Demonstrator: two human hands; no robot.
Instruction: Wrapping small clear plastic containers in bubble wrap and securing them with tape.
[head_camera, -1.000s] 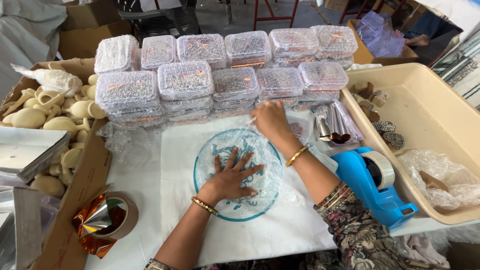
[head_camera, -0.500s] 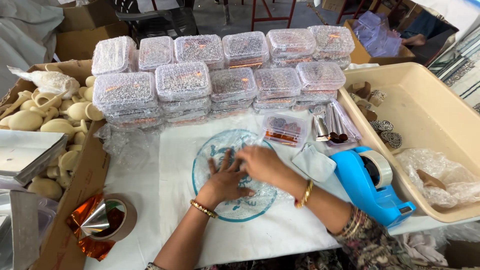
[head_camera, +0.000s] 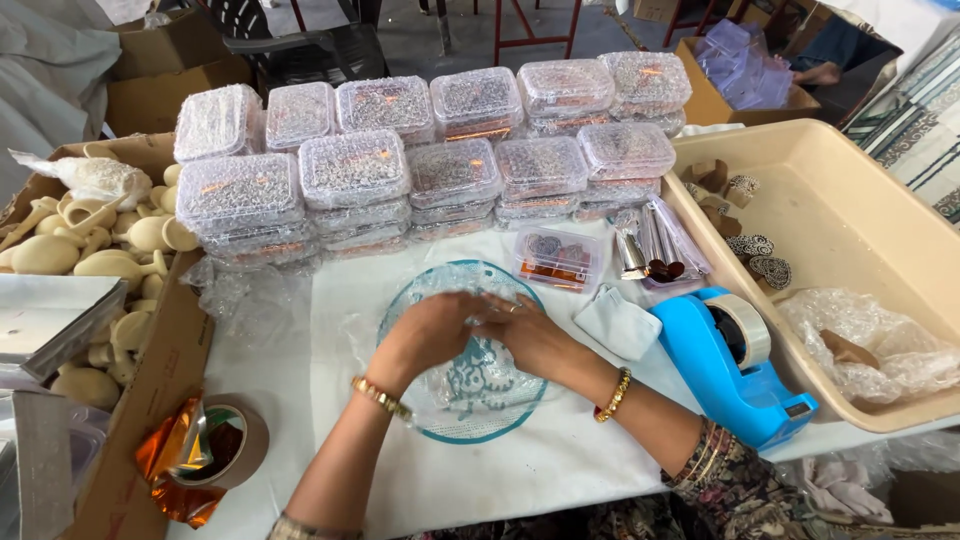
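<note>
I am watching both hands working at the centre of the surface (head_camera: 560, 470), and my worry is slippage: the left hand (head_camera: 425, 335) and the right hand (head_camera: 530, 335) are pressing loosely curled, fingertips meeting, on clear bubble wrap (head_camera: 480, 385) lying over a round plate (head_camera: 465, 425). Neither hand is closing around anything that I can make out; they are only bearing down on the film. In my judgement the slick wrap could be sliding off the glass or springing open if the pressure eases, and a hard push on the raised middle could be stressing a plate that looks brittle. The blue tape dispenser (head_camera: 725, 370) is sitting at four o'clock from the plate, close enough for an elbow to be knocking it

The plate is looking like clear glass with a teal rim and teal painted marks, lying flat under the wrap. At one o'clock a small clear box (head_camera: 558, 260) is lying just beyond it, and at twelve o'clock the stacked clear boxes (head_camera: 420, 160) are standing in rows; a careless reach could be toppling them
</note>
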